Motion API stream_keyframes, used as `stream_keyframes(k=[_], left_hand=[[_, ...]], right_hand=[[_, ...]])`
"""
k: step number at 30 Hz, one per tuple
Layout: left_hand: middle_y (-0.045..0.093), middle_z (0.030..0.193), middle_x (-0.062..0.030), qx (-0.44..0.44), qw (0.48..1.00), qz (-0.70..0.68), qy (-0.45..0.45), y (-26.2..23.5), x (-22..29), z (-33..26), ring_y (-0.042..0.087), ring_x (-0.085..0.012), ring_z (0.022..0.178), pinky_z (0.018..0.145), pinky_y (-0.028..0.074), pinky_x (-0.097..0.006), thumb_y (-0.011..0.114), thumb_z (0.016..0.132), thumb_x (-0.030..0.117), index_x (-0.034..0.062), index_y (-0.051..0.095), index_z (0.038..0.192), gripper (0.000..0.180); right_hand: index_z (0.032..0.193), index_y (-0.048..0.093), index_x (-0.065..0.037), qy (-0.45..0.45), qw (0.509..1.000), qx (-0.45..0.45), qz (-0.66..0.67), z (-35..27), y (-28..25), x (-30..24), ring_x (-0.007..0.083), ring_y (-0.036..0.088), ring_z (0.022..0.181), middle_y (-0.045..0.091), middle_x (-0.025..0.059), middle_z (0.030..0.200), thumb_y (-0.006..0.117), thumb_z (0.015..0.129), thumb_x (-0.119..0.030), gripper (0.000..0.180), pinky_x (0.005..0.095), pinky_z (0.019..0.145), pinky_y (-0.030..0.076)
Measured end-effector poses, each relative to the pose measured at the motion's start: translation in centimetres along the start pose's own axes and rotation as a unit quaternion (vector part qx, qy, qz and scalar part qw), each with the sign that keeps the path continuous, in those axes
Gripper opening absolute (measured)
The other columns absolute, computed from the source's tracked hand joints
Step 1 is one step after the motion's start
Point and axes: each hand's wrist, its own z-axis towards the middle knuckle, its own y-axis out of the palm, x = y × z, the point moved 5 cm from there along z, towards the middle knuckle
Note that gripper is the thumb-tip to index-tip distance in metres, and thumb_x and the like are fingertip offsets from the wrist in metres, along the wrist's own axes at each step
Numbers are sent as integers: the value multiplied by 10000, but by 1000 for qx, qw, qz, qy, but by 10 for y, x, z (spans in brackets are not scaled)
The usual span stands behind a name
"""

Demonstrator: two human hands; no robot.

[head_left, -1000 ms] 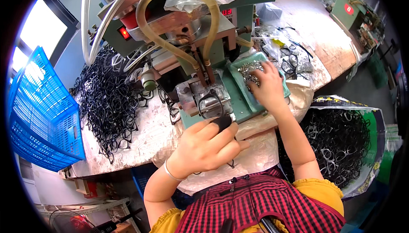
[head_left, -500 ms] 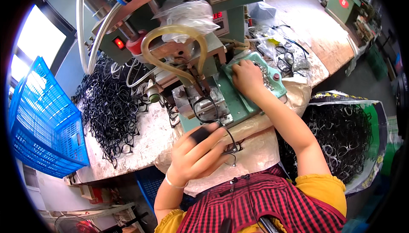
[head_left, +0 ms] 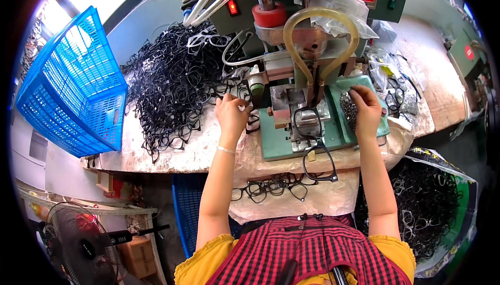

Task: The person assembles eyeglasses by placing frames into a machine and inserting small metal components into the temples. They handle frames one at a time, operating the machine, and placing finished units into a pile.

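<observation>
A black eyeglass frame sits in the bench press, one rim under the press head and the other hanging over the front edge. My left hand is beside the near right edge of a heap of black eyeglass frames. Its fingers are bent and a little apart, with nothing visible in them. My right hand is over a green tray of small metal parts. Its thumb and fingertips are pinched together; whatever is between them is too small to make out.
Several frames lie on the brown paper in front of me. A blue basket leans at the left, and a fan stands below it. A large sack of frames is on the right. A yellowish hose loops before the press.
My left hand has left the frame at the press and moved to the heap's edge. My right hand remains at the tray of parts. The view has shifted.
</observation>
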Motion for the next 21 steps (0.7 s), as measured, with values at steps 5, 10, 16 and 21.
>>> stream_keyframes(k=[5, 10, 16, 21], left_hand=[[650, 845, -88, -107, 993, 38, -45, 4, -27, -16, 580, -308, 888, 818, 467, -420, 849, 661, 202, 143, 801, 774, 136], [589, 711, 29, -106, 903, -357, -216, -52, -62, -59, 505, -64, 631, 574, 395, -224, 718, 882, 58, 0, 683, 945, 93], [548, 727, 33, -8, 788, -576, -217, -78, -14, -46, 471, -44, 550, 498, 368, -193, 626, 998, 86, 63, 589, 912, 97], [662, 858, -48, 9, 790, -582, -191, -25, 2, -49, 650, -143, 699, 619, 510, -252, 613, 1016, 135, 9, 634, 1070, 138]], right_hand=[[1038, 728, 15, -11, 981, 18, -192, -26, -20, -31, 89, 625, 856, 721, 26, 948, 724, 886, -44, 163, 229, 831, 482], [1016, 740, 14, -41, 957, 71, -279, -56, -94, -46, 120, 660, 908, 737, 52, 976, 704, 875, -5, 146, 256, 853, 500], [953, 737, 6, -120, 960, -131, -217, -48, 14, -106, 197, 688, 902, 732, 103, 948, 690, 840, 12, 122, 299, 824, 516], [1081, 662, -2, -116, 983, -119, -79, -39, 73, -91, 169, 683, 909, 715, 88, 961, 731, 807, -16, 283, 291, 830, 523]])
